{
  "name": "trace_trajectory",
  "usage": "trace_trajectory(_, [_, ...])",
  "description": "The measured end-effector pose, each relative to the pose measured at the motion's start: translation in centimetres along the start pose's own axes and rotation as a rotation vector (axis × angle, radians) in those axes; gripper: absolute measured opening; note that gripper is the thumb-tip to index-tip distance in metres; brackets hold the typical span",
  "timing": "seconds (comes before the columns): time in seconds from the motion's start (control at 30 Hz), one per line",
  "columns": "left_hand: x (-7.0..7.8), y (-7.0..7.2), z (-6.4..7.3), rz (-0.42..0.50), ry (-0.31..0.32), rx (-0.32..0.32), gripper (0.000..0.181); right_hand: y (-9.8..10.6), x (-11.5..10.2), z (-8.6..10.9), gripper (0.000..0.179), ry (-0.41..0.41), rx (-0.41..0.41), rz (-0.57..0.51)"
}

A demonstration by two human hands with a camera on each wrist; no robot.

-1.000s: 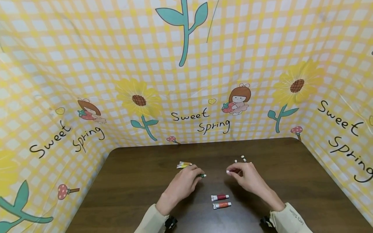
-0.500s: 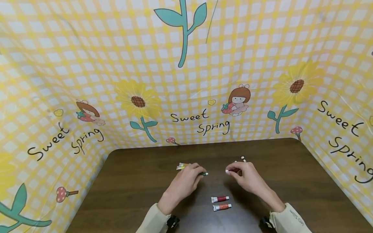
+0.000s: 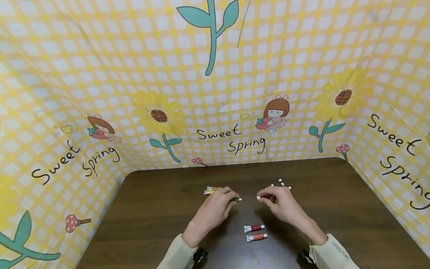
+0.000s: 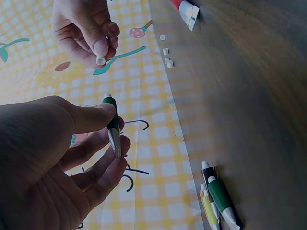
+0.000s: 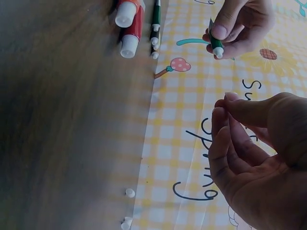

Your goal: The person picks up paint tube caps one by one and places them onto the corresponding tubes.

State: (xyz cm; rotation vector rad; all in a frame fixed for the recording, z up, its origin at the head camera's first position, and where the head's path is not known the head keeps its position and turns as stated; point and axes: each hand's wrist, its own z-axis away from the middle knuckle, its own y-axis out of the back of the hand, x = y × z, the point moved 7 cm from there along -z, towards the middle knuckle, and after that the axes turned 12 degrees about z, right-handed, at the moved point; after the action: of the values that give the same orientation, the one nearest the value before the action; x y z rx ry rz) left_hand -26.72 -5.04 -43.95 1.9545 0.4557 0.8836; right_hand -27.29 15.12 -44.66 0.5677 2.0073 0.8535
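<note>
My left hand (image 3: pixel 215 206) pinches a green paint tube (image 4: pixel 113 120) between thumb and fingers. A narrow white nozzle tops the tube and points at my right hand (image 3: pixel 283 205). That hand holds a small white cap (image 4: pixel 100 61) at its fingertips; its hollow end shows in the left wrist view. In the head view a short gap separates cap and nozzle, both raised over the table. In the right wrist view the fingers mostly hide the cap.
A red paint tube (image 3: pixel 254 228) and an orange one (image 3: pixel 256 237), both white-capped, lie nearer me on the dark table (image 3: pixel 151 224). Several tubes, including a yellow one (image 3: pixel 209 192) and another green one (image 4: pixel 220 197), lie behind my left hand. Several loose caps (image 3: pixel 280 180) lie behind my right.
Both hands have drawn slightly closer together, narrowing the gap between the green tube's nozzle and the cap. The red and orange tubes stay put.
</note>
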Motion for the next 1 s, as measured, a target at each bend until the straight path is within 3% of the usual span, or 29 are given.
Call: trace_trajectory(1.0, [1.3,-0.8,0.1,0.028,-0.039,-0.009,0.016,-1.0,-0.8,0.2,0.008,0.082,-0.014,-0.003])
